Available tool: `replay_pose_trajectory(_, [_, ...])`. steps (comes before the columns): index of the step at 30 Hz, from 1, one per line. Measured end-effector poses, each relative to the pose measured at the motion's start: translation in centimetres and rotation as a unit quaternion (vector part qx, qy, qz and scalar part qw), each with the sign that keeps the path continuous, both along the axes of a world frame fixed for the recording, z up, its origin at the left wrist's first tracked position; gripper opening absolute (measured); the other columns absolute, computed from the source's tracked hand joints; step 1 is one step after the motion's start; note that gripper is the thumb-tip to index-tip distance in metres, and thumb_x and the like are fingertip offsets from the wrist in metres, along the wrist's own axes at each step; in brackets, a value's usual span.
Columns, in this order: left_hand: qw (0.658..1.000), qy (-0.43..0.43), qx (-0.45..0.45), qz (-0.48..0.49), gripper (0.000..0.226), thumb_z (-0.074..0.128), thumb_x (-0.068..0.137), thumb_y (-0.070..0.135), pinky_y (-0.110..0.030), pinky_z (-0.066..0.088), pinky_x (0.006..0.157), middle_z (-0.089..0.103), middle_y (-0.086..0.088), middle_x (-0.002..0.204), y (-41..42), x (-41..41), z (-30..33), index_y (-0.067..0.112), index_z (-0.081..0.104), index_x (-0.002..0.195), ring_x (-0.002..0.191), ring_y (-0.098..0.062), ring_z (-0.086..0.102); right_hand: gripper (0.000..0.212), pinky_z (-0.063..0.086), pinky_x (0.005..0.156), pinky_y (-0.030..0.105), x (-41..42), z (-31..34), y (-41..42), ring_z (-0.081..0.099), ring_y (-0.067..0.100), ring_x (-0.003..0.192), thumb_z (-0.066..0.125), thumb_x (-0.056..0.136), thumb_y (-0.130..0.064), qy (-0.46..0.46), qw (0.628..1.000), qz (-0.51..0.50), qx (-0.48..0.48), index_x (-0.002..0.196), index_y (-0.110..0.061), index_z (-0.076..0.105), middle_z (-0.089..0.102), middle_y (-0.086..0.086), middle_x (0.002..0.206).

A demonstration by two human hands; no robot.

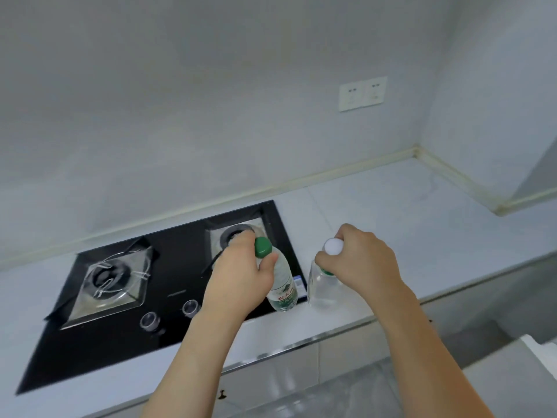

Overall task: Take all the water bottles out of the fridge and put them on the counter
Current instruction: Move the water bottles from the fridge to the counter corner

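My left hand (pixel 241 273) grips a clear water bottle with a green cap (pixel 281 282) by its neck. Its base is at the right edge of the black hob. My right hand (pixel 361 260) grips a second clear bottle with a white cap (pixel 324 288) near its top. That bottle stands upright on the white counter (pixel 407 224), just right of the hob. The two bottles are close together, a small gap apart. The fridge is out of view.
A black glass gas hob (pixel 168 285) with two burners and two knobs fills the counter's left part. White wall behind carries a double socket (pixel 362 93). The counter runs right into a corner. Its metal front edge (pixel 301 346) lies below my arms.
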State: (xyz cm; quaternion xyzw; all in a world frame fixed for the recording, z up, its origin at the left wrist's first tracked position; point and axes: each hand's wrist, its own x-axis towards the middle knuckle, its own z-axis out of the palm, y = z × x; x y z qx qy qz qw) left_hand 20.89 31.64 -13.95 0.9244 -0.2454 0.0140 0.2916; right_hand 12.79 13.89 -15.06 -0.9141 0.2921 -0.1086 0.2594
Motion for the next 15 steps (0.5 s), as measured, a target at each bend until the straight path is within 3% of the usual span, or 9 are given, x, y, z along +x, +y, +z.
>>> replay_pose_trajectory(15, [0.991,-0.016,-0.042,0.128,0.021,0.057,0.090,0.038,-0.030,0.039,0.058,0.055,0.006,0.081,20.9,1.1,1.7,0.020,0.048,0.091,0.071,-0.013,0.055,0.030,0.047,0.063,0.031,5.3,2.9,19.4,0.057,0.020,0.076,0.063,0.072,-0.045,0.005,0.990,0.132,-0.044,0.086,-0.020,0.054,0.059,-0.004,0.081])
